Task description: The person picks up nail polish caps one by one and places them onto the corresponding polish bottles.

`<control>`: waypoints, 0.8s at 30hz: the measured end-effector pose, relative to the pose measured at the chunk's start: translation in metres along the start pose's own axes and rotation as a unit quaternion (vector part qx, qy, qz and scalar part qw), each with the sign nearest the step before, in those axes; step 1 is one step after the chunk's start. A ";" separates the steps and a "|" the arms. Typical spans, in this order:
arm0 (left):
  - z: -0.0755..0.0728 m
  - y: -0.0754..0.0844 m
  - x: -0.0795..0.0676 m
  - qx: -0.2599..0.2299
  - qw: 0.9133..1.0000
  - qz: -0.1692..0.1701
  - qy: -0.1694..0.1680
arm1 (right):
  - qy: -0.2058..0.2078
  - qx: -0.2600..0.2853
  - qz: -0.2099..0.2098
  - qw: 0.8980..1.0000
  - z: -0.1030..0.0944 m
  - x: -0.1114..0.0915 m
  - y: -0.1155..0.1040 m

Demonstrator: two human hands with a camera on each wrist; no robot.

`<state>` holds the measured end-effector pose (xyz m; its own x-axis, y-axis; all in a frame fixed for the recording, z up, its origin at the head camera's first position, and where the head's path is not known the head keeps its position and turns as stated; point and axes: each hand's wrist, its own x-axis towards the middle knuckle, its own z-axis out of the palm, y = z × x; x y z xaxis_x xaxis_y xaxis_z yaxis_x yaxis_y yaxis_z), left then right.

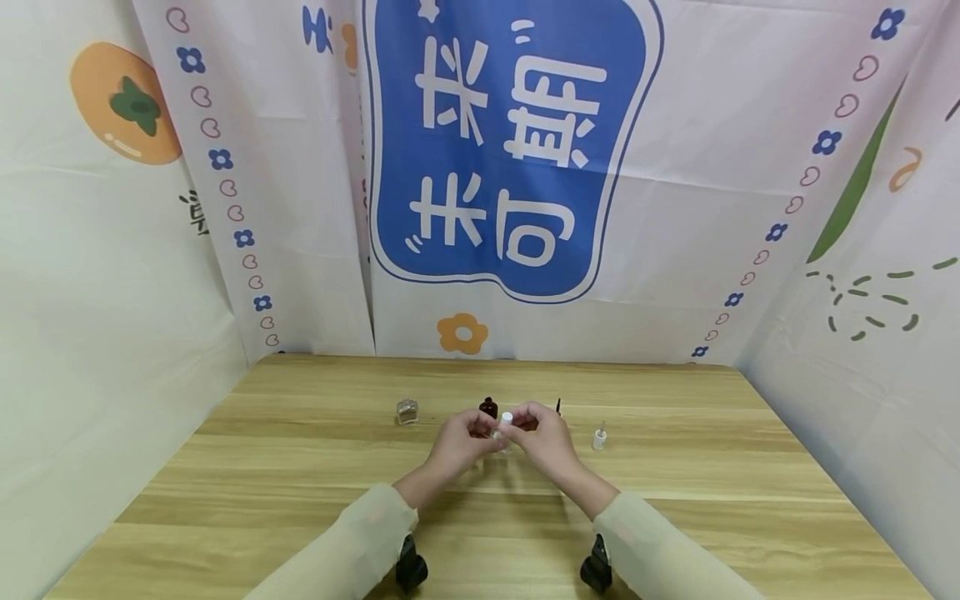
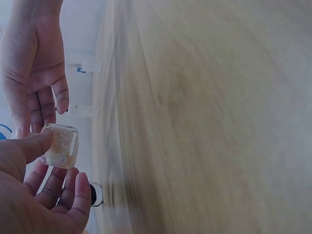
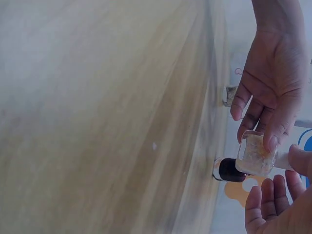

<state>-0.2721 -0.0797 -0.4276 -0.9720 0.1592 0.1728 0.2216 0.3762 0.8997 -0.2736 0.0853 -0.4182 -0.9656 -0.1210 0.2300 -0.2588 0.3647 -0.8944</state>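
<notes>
Between both hands is a small square nail polish bottle (image 3: 257,153) of clear glass with pale golden flakes inside. My left hand (image 1: 459,442) pinches the bottle's glass body, thumb on one flat face, fingers behind. My right hand (image 1: 545,437) holds the bottle's white cap (image 1: 507,417) between thumb and fingers. In the head view the cap points up and the fingers hide most of the glass. Just behind the hands, a dark red nail polish bottle (image 1: 488,407) with a dark cap stands on the table.
A square glass bottle (image 1: 407,411) stands to the left on the wooden table (image 1: 315,467). On the right, a white brush cap (image 1: 599,439) stands with its brush upward. Another thin dark brush (image 1: 558,407) shows behind the right hand. Printed cloth (image 1: 675,250) hangs behind the table.
</notes>
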 end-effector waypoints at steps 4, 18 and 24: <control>-0.001 -0.002 0.002 0.009 1.000 -0.010 -0.005 | -0.003 -0.001 0.009 1.000 0.002 0.002 0.003; -0.001 -0.006 0.008 0.028 0.999 -0.023 -0.013 | -0.010 -0.011 0.000 1.000 0.007 0.006 0.008; 0.000 -0.008 0.011 0.042 0.999 -0.027 -0.012 | -0.008 -0.020 -0.002 1.000 0.007 0.007 0.011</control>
<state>-0.2842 -0.0808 -0.4333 -0.9806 0.1587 0.1147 0.1762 0.4598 0.8704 -0.2831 0.0819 -0.4287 -0.9640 -0.1366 0.2280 -0.2642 0.4001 -0.8776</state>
